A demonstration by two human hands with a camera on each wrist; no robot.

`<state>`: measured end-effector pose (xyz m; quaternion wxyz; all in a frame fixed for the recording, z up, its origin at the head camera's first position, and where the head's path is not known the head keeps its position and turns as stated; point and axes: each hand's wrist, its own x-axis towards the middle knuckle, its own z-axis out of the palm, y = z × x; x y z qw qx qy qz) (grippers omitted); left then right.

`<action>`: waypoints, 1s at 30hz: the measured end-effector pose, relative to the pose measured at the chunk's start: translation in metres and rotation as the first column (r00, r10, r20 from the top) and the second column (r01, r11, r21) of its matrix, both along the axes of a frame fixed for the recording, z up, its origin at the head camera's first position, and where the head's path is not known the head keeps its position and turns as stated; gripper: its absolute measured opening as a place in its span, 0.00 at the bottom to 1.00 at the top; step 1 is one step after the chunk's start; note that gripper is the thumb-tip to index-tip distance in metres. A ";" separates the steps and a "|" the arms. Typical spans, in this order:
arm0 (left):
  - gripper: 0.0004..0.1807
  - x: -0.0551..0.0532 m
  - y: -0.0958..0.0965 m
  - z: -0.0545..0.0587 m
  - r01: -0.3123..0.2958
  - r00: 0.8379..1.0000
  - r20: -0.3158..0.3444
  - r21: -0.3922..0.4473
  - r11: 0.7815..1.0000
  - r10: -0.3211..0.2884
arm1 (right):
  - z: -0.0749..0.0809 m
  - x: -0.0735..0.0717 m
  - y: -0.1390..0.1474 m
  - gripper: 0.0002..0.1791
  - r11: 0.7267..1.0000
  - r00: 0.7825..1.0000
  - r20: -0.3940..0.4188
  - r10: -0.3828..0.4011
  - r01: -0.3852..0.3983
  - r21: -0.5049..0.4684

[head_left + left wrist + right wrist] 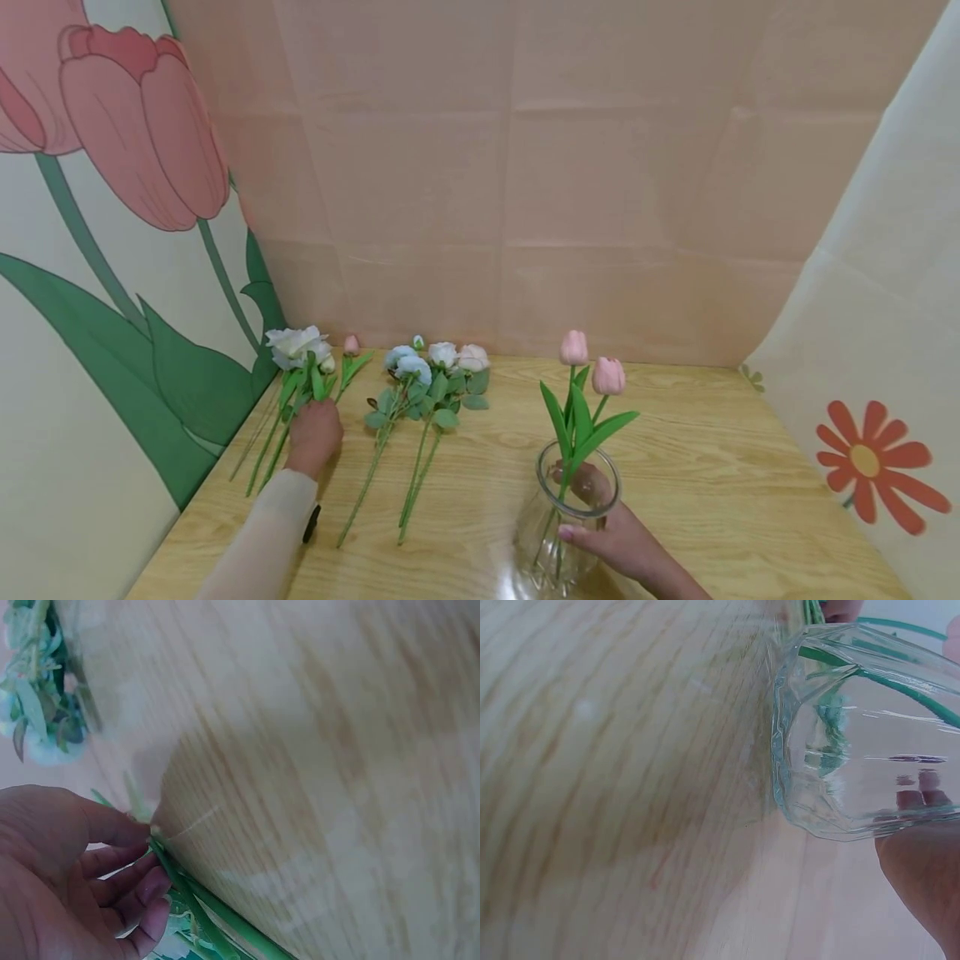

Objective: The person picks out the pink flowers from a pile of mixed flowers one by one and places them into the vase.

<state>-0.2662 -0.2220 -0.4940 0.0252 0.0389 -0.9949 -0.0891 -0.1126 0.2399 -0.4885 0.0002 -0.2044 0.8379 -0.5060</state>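
My right hand (603,508) grips the clear glass vase (546,533) round its upper part, with the thumb on the near side. Two pink tulips (609,377) with green leaves stand upright in the vase, their stems showing through the glass. At the left of the table my left hand (315,437) reaches among flowers; in the left wrist view its thumb and fingertips pinch at green stems (199,900). Above that hand lies another pink tulip (352,345), its stem running down to the fingers. A large white flower (297,346) lies beside it.
Blue flowers (412,368) and pale roses (472,358) on long stems lie on the wooden table (697,467), between the two hands. A pinkish backdrop (510,183) rises behind, with printed flower sheets on both sides.
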 end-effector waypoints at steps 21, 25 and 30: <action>0.12 -0.010 0.004 0.000 -0.009 1.000 0.000 -0.045 0.999 0.009 | -0.003 -0.001 0.001 0.40 1.000 1.000 0.018 0.010 -0.009 -0.027; 0.13 -0.009 0.004 0.004 -0.022 0.999 0.034 0.003 1.000 0.022 | -0.003 -0.001 0.001 0.40 1.000 1.000 -0.005 -0.001 0.001 -0.003; 0.12 -0.008 0.004 0.009 -0.031 0.999 0.046 0.043 0.999 0.029 | -0.002 0.000 0.001 0.40 1.000 1.000 0.007 -0.008 0.008 0.005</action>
